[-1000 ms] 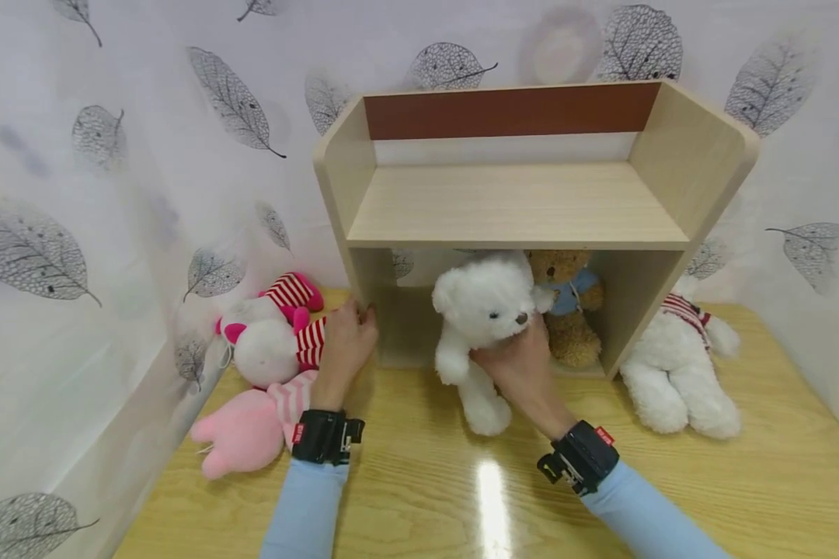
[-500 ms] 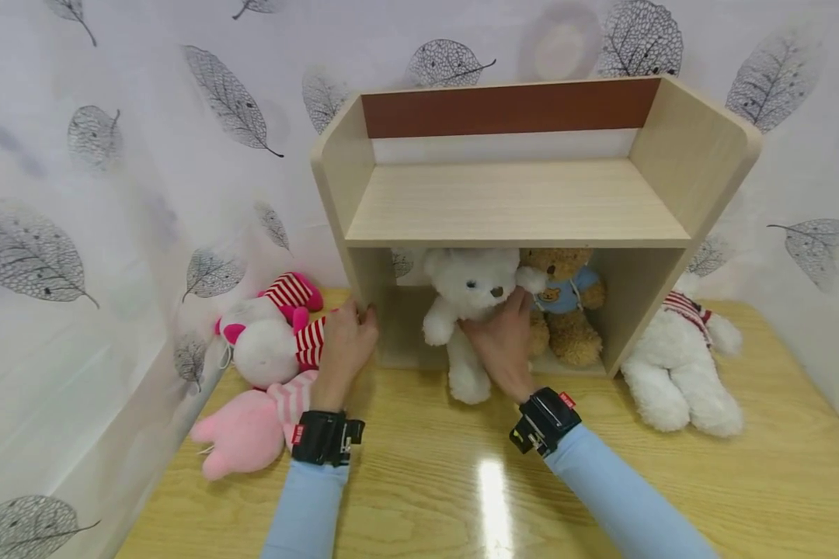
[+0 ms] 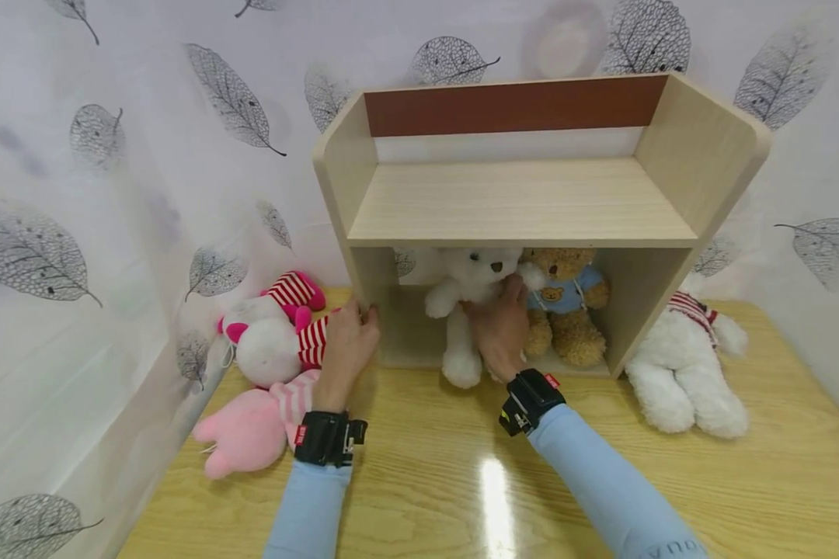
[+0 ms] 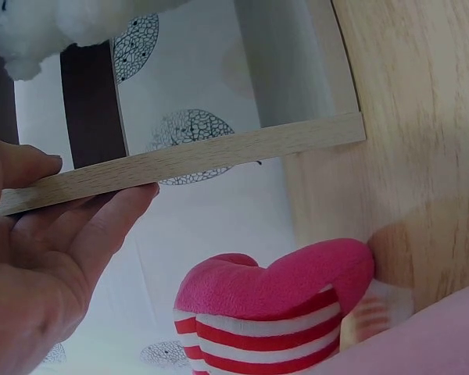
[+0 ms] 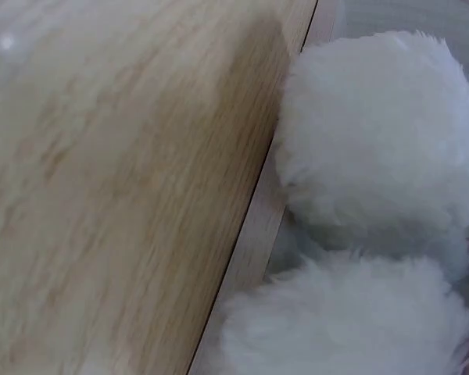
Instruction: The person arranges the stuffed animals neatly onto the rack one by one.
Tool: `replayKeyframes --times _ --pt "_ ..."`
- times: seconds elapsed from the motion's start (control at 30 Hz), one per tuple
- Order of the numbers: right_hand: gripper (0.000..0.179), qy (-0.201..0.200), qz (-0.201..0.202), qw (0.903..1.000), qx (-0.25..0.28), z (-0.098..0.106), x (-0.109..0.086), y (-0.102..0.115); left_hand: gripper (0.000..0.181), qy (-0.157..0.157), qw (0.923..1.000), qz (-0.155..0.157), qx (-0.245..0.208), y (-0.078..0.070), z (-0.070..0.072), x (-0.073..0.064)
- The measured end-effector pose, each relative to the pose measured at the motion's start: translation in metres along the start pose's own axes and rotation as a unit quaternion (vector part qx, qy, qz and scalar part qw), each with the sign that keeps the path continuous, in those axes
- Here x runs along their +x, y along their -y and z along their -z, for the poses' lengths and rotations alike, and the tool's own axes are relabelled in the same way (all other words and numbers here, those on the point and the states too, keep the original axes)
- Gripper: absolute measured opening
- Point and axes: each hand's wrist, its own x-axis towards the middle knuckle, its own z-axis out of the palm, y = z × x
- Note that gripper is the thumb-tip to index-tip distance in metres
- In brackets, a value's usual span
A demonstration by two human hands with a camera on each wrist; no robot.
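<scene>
In the head view my right hand (image 3: 499, 330) grips a white teddy bear (image 3: 459, 341) by its front, inside the lower compartment of a wooden shelf (image 3: 517, 203). The bear faces outward, its head top hidden by the middle board. Its fluffy feet (image 5: 383, 133) show at the shelf's bottom edge in the right wrist view. To its right sits a brown teddy bear (image 3: 576, 339) in a blue top. My left hand (image 4: 43, 258) pinches the shelf's left side panel (image 4: 187, 156), thumb on the inner face and fingers outside.
Left of the shelf lie a white-headed plush toy (image 3: 266, 353) in red stripes and a pink plush toy (image 3: 245, 431). Another white teddy bear (image 3: 685, 373) in a striped top lies to the right. All rest on the wooden table (image 3: 419, 473), before a leaf-patterned wall covering (image 3: 147, 155).
My right hand has moved the white teddy bear back into the lower compartment, turning it to face outward beside the brown bear. My left hand has stayed on the side panel.
</scene>
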Motion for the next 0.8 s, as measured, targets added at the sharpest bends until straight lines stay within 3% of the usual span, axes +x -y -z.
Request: replayKeyframes --times 0.57,0.8 --pt "0.057 0.007 -0.011 0.9988 0.046 -0.016 0.011 -0.004 0.024 -0.008 0.9999 0.011 0.008 0.001 0.006 -0.002" --pt "0.053 -0.015 -0.031 0.9976 0.06 -0.016 0.014 -0.01 0.028 0.0 0.9998 0.015 0.012 0.0 0.004 -0.001"
